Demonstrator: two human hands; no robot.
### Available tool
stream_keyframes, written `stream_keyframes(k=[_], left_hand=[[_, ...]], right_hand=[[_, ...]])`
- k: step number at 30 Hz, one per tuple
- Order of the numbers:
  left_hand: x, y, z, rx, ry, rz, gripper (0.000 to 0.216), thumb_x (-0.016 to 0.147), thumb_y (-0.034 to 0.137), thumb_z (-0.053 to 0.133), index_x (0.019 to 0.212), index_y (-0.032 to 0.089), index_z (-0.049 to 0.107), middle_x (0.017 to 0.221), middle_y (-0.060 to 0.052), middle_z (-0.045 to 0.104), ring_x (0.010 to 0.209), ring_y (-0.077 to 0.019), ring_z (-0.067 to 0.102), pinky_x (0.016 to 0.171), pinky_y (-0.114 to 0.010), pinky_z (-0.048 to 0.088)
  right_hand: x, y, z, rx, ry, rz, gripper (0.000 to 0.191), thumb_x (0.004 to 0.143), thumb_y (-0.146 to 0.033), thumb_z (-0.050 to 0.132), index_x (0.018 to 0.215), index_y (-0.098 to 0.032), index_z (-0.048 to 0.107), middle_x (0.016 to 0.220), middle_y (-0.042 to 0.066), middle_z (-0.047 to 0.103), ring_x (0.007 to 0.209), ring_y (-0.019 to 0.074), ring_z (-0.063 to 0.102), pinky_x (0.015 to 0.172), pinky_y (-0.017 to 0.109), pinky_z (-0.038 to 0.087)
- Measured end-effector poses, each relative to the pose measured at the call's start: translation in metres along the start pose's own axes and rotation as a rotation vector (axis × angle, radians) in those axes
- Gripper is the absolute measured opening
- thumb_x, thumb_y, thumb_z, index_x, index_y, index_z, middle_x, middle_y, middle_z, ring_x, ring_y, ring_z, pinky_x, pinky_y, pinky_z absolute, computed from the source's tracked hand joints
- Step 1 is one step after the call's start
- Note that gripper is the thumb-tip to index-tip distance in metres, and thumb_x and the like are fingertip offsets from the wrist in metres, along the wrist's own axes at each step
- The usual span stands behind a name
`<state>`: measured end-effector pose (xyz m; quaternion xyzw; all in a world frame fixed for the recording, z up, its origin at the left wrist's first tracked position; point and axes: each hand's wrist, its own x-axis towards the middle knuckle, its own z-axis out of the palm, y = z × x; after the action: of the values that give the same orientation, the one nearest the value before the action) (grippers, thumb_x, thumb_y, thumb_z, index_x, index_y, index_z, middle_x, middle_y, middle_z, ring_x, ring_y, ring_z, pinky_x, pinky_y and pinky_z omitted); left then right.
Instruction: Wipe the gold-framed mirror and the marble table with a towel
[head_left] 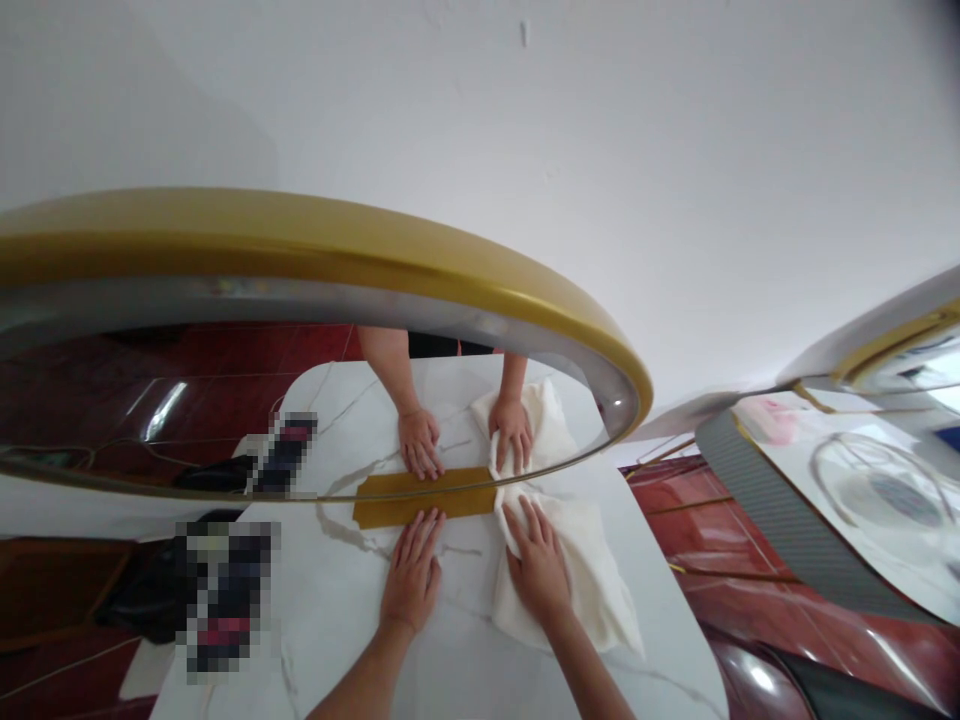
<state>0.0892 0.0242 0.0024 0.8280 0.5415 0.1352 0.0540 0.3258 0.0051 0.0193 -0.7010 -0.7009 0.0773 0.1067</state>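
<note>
My left hand lies flat on the white marble-patterned table. Its fingers are stretched out, their tips at the near edge of a flat gold plate under the mirror's lower edge. A folded white cloth rests on the table at the plate's right end. My right hand is spread flat on this cloth, fingers apart, pressing it against the table. Above the plate stands a mirror with a thick gold frame, and both hands and the cloth are reflected in it.
At the table's left side lies a pixelated dark item, with a black bag-like thing beside it. On the right is another white table with a ribbed grey side. A dark glossy chair stands on the red floor.
</note>
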Motion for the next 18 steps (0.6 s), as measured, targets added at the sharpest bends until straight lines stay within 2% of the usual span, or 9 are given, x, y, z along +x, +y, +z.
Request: stream_keyframes(k=[7,11,14,18], left_hand=[[0.0,0.0,-0.002,-0.023,-0.008,-0.004,0.068,0.081,0.01,0.037,0.144,0.026,0.017,0.147,0.003,0.031,0.137,-0.0185,0.021,0.111,-0.039,0.026],[0.0,0.001,-0.003,-0.043,-0.007,-0.007,0.068,0.081,0.01,0.036,0.144,0.026,0.017,0.147,0.003,0.031,0.137,-0.019,0.021,0.111,-0.04,0.027],[-0.001,0.002,-0.004,-0.054,-0.01,-0.01,0.068,0.08,0.01,0.036,0.144,0.026,0.016,0.147,0.003,0.03,0.137,-0.019,0.021,0.111,-0.041,0.026],[0.0,0.002,-0.004,-0.052,-0.018,-0.013,0.07,0.08,0.01,0.036,0.144,0.026,0.016,0.148,0.003,0.028,0.137,-0.0187,0.02,0.112,-0.04,0.024]], right_hand=[[0.035,-0.005,-0.001,0.004,0.055,0.056,0.071,0.079,-0.015,0.046,0.143,-0.033,0.021,0.149,0.002,0.022,0.133,0.0263,0.024,0.104,0.043,0.028],[0.049,-0.003,-0.002,0.001,0.047,0.032,0.07,0.078,-0.016,0.047,0.142,-0.032,0.024,0.149,0.003,0.022,0.133,0.0254,0.025,0.103,0.042,0.028],[0.041,-0.004,-0.002,-0.015,0.035,0.032,0.065,0.079,-0.017,0.046,0.14,-0.033,0.029,0.149,0.002,0.022,0.133,0.0254,0.025,0.104,0.042,0.027],[0.016,-0.003,0.0,-0.026,0.03,0.017,0.063,0.08,-0.017,0.045,0.139,-0.032,0.032,0.149,0.002,0.023,0.133,0.0259,0.024,0.105,0.042,0.026]])
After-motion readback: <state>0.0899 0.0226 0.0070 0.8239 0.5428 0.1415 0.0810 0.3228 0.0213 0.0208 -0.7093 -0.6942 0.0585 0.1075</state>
